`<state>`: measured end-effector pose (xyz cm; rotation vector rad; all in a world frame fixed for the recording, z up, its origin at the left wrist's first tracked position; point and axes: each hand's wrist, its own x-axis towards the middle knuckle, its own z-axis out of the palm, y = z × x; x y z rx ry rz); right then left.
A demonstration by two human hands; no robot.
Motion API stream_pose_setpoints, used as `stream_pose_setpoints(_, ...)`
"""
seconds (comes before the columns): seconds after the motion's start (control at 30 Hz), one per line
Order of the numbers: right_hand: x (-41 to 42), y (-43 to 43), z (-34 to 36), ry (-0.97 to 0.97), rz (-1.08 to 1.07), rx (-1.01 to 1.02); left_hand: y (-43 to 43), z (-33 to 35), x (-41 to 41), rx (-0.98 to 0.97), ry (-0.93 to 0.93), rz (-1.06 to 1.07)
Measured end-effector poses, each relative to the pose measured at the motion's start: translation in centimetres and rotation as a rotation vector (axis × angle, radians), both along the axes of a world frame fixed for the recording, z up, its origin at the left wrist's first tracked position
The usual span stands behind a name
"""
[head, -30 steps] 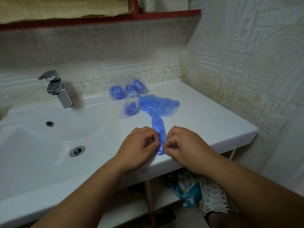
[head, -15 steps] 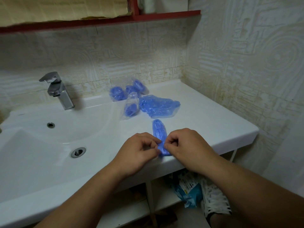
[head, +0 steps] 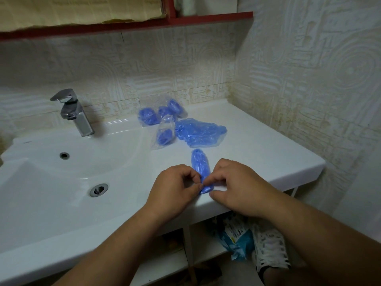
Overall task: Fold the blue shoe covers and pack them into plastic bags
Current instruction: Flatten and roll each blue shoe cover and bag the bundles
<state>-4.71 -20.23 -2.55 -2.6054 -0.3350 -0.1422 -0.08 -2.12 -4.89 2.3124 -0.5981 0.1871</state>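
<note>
Shoe cover (head: 199,166) lies as a narrow strip at the sink top's (head: 268,159) front edge. Its near end is pinched by the curled fingertips of the left hand (head: 175,188) and the right hand (head: 237,182). A second ago it reached the loose pile (head: 200,132); now it is shorter and lies apart, so rolling from the near end seems begun. Print on the packet (head: 237,234) below is too blurred to read; the filled bags (head: 165,134) behind show none.
</note>
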Motion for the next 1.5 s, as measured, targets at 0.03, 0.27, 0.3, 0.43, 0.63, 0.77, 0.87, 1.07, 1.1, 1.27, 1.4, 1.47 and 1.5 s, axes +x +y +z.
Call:
stream_pose_setpoints(0.03, -0.1, -0.1, 0.0, 0.018, 0.011, -0.018, 0.0, 0.0, -0.1, 0.001, -0.002, 0.003)
stream_pose_setpoints(0.27, 0.3, 0.3, -0.6, -0.037, -0.046, 0.022, 0.3, 0.4, -0.4, 0.061, -0.060, -0.065)
stream_pose_setpoints(0.3, 0.3, 0.4, -0.6, -0.046, -0.048, 0.021, 0.5, 0.4, -0.4, 0.071, -0.059, -0.089)
stream_pose_setpoints(0.43, -0.1, 0.4, -0.2, -0.008, -0.015, 0.038, 1.3, 0.7, -0.8, 0.070, -0.022, -0.161)
stream_pose_setpoints(0.63, -0.3, -0.1, 0.4, 0.095, -0.045, 0.142, 1.1, 0.5, -1.5, 0.004, 0.002, -0.113)
stream_pose_setpoints(0.77, 0.2, 0.6, 0.0, 0.034, -0.152, 0.172, 0.3, 0.6, -1.5, -0.057, 0.021, -0.002)
stream_pose_setpoints(0.87, 0.5, 1.2, -0.4, -0.033, -0.236, 0.158, -0.5, 0.6, -1.3, -0.049, 0.039, 0.073)
stream_pose_setpoints(1.07, 0.4, 0.5, -0.1, -0.036, -0.051, 0.010, -1.2, 0.7, -0.9, 0.048, 0.008, 0.087)
stream_pose_setpoints(1.1, 0.3, 0.3, 0.0, -0.019, -0.023, -0.014, -1.2, 0.7, -0.9, 0.068, -0.009, 0.081)
stream_pose_setpoints(1.27, 0.2, 0.0, 0.2, 0.002, 0.009, -0.018, -0.6, 0.3, -0.7, 0.267, -0.228, 0.018)
stream_pose_setpoints(1.4, 0.4, 0.3, 0.0, -0.016, -0.007, -0.027, 0.4, 1.0, -0.8, 0.398, -0.332, -0.106)
stream_pose_setpoints(1.47, 0.4, 0.3, -0.1, -0.030, -0.004, -0.020, 0.7, 1.4, -1.1, 0.410, -0.258, -0.154)
stream_pose_setpoints(1.5, 0.3, 0.3, 0.0, -0.026, 0.005, -0.014, 0.9, 1.3, -1.2, 0.400, -0.234, -0.172)
